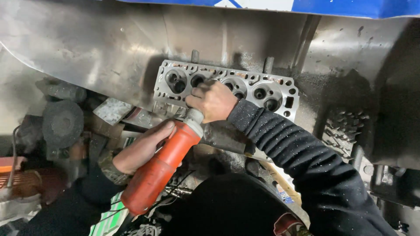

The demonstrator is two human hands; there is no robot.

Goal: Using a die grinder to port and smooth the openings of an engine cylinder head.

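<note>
Both hands clasp an orange power tool (162, 170): the left hand (142, 148) wraps around its long body, and the right hand (213, 101) closes over its pale grey neck at the front end. That front end presses against a metal cylinder head (262, 89) (its round chambers face the camera), which leans upright against a dull sheet-metal wall (96, 48). Below the cylinder head the tool's body slants down toward the person's dark sleeves. Left of the cylinder head lie grimy dark engine parts (61, 122), and grit speckles the right sleeve (297, 153).
</note>
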